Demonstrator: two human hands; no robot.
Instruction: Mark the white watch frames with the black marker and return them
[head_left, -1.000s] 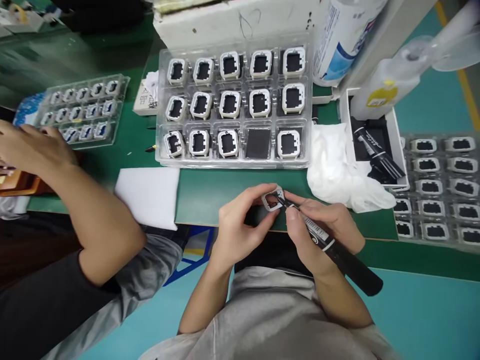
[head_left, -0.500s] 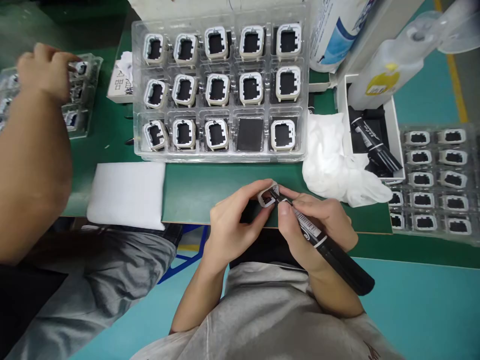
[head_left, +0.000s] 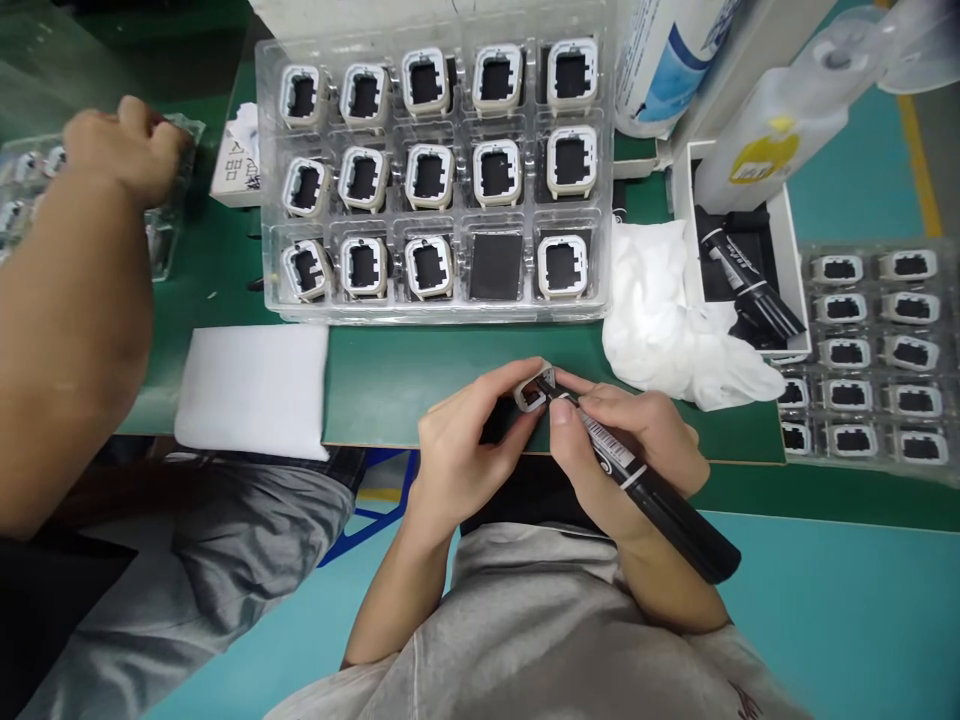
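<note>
Between thumb and fingers, my left hand [head_left: 469, 445] pinches a small white watch case [head_left: 531, 397] near the table's front edge. My right hand [head_left: 637, 440] grips a black marker pen [head_left: 652, 500], slanted with its tip at the inner edge of the case. Whether the tip presses on the case I cannot tell. Beyond my hands lies a clear plastic tray [head_left: 435, 317] with rows of white watch cases. One pocket [head_left: 496, 267] in its front row shows only a black pad.
A white foam sheet [head_left: 251, 390] lies left. White gloves or cloth [head_left: 660, 310], a box [head_left: 796, 300] with another marker [head_left: 754, 285] and a plastic bottle [head_left: 780, 140] are right. A second tray [head_left: 870, 270] holds more cases. A co-worker's hand [head_left: 124, 150] is over another tray.
My hands keep nearly the same pose, with the marker still at the case. The co-worker's hand has moved right over the left tray. The view has shifted slightly.
</note>
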